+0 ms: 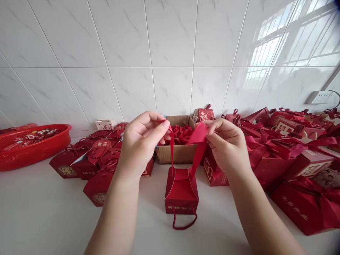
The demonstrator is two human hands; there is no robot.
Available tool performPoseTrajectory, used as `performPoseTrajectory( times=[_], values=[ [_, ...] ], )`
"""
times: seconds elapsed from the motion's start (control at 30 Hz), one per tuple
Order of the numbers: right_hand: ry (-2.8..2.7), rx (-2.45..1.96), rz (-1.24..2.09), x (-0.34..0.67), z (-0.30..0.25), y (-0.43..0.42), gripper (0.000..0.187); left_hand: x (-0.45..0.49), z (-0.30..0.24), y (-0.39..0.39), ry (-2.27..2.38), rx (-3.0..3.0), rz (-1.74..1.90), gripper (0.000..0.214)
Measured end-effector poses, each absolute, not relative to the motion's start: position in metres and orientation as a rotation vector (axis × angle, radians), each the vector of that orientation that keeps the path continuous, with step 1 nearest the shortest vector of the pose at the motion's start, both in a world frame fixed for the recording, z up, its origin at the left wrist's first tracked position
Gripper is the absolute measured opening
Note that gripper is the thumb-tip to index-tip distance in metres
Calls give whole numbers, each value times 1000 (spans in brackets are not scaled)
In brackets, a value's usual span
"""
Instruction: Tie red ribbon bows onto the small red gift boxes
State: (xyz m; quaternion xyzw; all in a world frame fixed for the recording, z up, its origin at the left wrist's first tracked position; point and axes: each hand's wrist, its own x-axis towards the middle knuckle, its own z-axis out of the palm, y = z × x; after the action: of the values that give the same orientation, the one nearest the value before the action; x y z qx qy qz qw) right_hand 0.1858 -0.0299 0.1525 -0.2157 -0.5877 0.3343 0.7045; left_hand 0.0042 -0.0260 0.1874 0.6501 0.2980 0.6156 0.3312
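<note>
A small red gift box [181, 194] stands on the white counter [39, 212] between my arms, a red cord handle hanging from its front. A red ribbon [198, 148] runs up from the top of the box in two strands. My left hand [142, 140] pinches the thinner left strand above the box. My right hand [225, 143] pinches the wider right strand, held up at the same height. Both hands hover above the box, fingers closed on the ribbon.
A cardboard box [176, 152] of red ribbons sits behind the gift box. Flat red box blanks [90, 159] lie piled at the left, a red plastic basket [32, 148] further left. Several ribbon-tied red boxes [297, 166] crowd the right. A tiled wall stands behind.
</note>
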Motion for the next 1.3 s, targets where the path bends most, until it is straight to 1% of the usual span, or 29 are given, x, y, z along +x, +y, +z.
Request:
performPoseTrajectory(
  times=[0.13, 0.23, 0.5, 0.63, 0.73, 0.8, 0.9, 1.0, 1.07, 1.17, 1.23, 1.3],
  values=[
    [-1325, -524, 740, 185, 151, -30, 16, 6, 187, -27, 760, 1713, 1616, 5],
    [-1327, -552, 774, 182, 153, -34, 29, 7, 187, -28, 757, 1734, 1596, 6],
    [-1482, -524, 901, 169, 153, -42, 52, 15, 184, -32, 725, 1790, 1574, 9],
    [-1434, -580, 780, 166, 149, -40, 47, 15, 185, -32, 688, 1853, 1538, 11],
    [-1397, -616, 720, 168, 148, -37, 46, 10, 186, -29, 740, 1917, 1430, 12],
    [-1414, -657, 701, 169, 148, -37, 46, 5, 187, -27, 852, 1993, 1288, 12],
    [-1439, -690, 677, 170, 149, -37, 47, -1, 186, -25, 1033, 2132, 955, 21],
    [-1423, -660, 663, 170, 150, -38, 45, -4, 185, -24, 1068, 2223, 729, 17],
    [-1407, -630, 659, 171, 151, -38, 38, -4, 185, -23, 1088, 2272, 695, 18],
    [-1382, -579, 644, 176, 152, -37, 21, -7, 185, -21, 1148, 2315, 685, 27],
    [-1372, -584, 619, 180, 153, -34, 15, -10, 186, -20, 1191, 2317, 684, 32],
    [-1369, -618, 600, 185, 153, -31, 14, -14, 187, -19, 1241, 2312, 676, 37]
  ],
)
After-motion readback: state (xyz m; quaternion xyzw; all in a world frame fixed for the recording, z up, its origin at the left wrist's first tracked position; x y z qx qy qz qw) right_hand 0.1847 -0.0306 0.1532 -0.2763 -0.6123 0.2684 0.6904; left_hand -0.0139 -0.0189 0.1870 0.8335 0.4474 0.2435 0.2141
